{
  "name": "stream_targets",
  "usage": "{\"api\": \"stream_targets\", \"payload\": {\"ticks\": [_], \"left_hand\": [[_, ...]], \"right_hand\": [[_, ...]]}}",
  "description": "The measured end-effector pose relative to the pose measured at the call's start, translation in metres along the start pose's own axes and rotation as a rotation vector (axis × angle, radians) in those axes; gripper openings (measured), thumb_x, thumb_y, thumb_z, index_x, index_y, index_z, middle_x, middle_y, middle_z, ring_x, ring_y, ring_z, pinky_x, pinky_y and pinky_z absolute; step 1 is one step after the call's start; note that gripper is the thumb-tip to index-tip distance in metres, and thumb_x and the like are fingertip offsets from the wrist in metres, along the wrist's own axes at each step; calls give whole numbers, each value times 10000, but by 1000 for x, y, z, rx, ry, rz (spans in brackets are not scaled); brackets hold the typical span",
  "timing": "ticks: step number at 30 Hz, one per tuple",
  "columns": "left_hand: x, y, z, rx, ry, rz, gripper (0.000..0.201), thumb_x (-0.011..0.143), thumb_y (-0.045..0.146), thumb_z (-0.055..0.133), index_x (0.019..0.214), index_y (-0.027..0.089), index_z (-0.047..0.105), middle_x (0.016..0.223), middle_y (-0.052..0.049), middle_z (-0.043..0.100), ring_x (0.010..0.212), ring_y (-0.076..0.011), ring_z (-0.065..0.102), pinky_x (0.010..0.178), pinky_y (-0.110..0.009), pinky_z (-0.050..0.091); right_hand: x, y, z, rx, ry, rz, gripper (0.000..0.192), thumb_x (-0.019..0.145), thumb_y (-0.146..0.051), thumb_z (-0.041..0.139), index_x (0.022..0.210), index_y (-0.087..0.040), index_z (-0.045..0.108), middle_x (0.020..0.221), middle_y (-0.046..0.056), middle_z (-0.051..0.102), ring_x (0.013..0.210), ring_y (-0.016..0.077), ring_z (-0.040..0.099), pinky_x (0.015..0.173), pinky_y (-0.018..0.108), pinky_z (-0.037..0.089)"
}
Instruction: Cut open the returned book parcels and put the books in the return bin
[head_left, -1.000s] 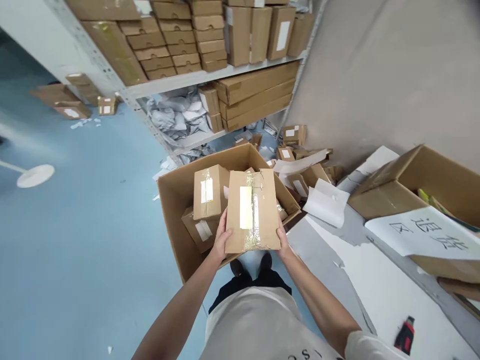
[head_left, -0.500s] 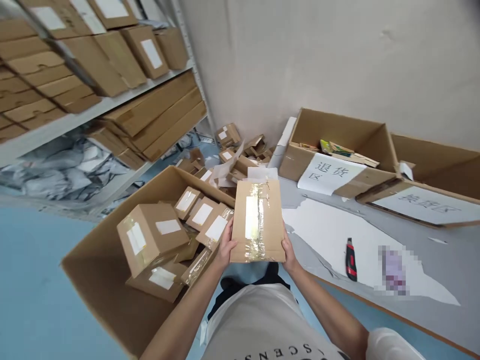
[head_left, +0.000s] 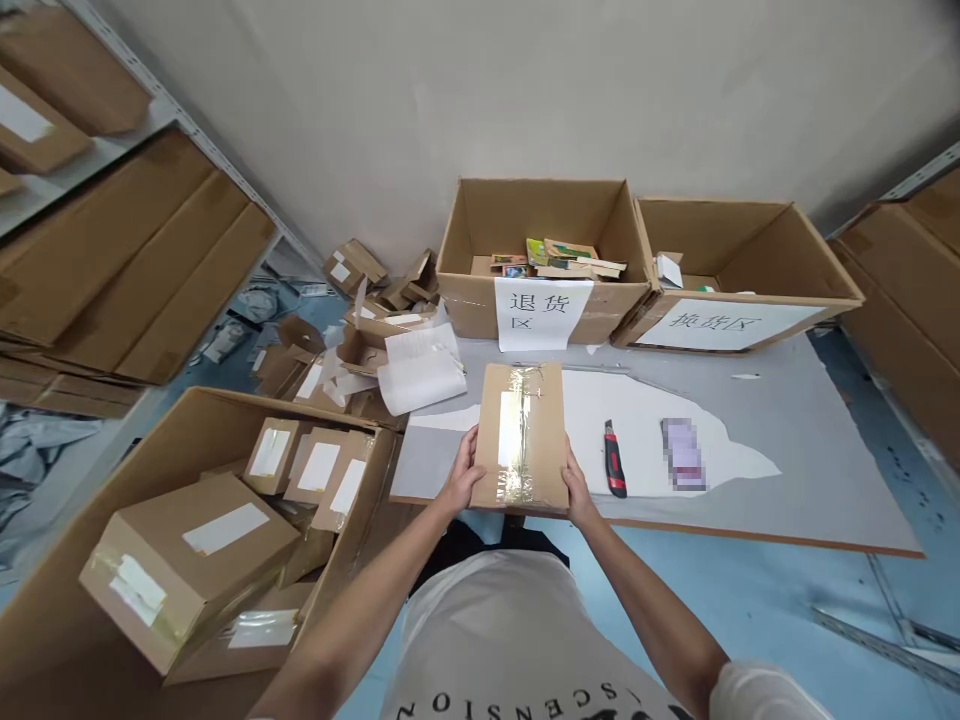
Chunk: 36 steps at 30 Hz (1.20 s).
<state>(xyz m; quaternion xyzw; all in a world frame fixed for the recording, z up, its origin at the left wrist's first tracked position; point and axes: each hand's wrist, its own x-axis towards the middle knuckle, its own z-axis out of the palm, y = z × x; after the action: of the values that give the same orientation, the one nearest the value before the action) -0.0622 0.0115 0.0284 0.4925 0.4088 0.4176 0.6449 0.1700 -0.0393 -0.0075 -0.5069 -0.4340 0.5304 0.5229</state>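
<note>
Left hand [head_left: 463,480] and right hand [head_left: 577,490] grip the taped parcel [head_left: 522,436] at the table's [head_left: 810,480] near edge; its long axis points away toward the far boxes [head_left: 540,225].

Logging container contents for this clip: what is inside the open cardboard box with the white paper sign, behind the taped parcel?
Inside the open cardboard box with the white sign lie a few flat colourful packets along its floor. The front wall hides whatever lies nearer.
</note>
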Motion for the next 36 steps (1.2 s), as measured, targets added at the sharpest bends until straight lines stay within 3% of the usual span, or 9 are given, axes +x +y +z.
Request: {"api": "stream_targets", "payload": {"ticks": [4, 10, 19, 24, 31, 36], "left_hand": [[13, -11, 8, 23, -53, -23, 746, 707, 241, 515, 1401, 214, 244, 1439, -87, 365, 1313, -289, 345, 1098, -457, 245], [21, -27, 5, 77, -97, -25, 774, 692, 211, 494, 1407, 208, 197, 1438, -103, 355, 1312, -292, 343, 1096, -483, 242], [29, -37, -2, 126, -181, 50, 772, 747, 207, 494, 1432, 197, 139, 1472, -131, 292, 1344, -279, 303, 1112, -476, 225], [30, -40, -2, 58, -224, 12, 791, 774, 222, 514, 1446, 228, 96, 1498, -134, 243, 1370, -272, 266, 1106, -484, 245], [30, -38, -2, 32, -212, -6, 768, 758, 215, 534, 1431, 235, 164, 1507, -130, 235, 1373, -262, 275, 1111, -474, 242], [38, -43, -10, 54, -144, -29, 739, 734, 287, 597, 1402, 248, 283, 1512, -97, 257, 1388, -269, 250, 1130, -459, 208]], "right_hand": [[1, 6, -14, 37, 23, 25, 723, 820, -616, 456, 1443, -295, 282, 1527, -56, 229, 1421, 223, 150, 1170, 420, 95], [6, 7, -16, 16, 45, 50, 731, 804, -611, 495, 1427, -270, 325, 1502, -27, 298, 1411, 216, 193, 1167, 403, 93], [8, 10, -19, -76, 95, 87, 660, 817, -591, 493, 1388, -270, 408, 1466, -9, 377, 1404, 220, 218, 1167, 401, 94], [6, 8, -21, -96, 130, 89, 684, 808, -610, 497, 1391, -263, 405, 1471, -9, 364, 1402, 229, 224, 1165, 412, 114], [0, 8, -18, -75, 157, 84, 665, 805, -606, 512, 1359, -243, 457, 1448, 15, 399, 1367, 255, 310, 1158, 445, 146], [-5, 10, -14, -25, 209, 121, 671, 801, -607, 526, 1365, -252, 444, 1464, 13, 365, 1380, 237, 283, 1163, 424, 141]]}}
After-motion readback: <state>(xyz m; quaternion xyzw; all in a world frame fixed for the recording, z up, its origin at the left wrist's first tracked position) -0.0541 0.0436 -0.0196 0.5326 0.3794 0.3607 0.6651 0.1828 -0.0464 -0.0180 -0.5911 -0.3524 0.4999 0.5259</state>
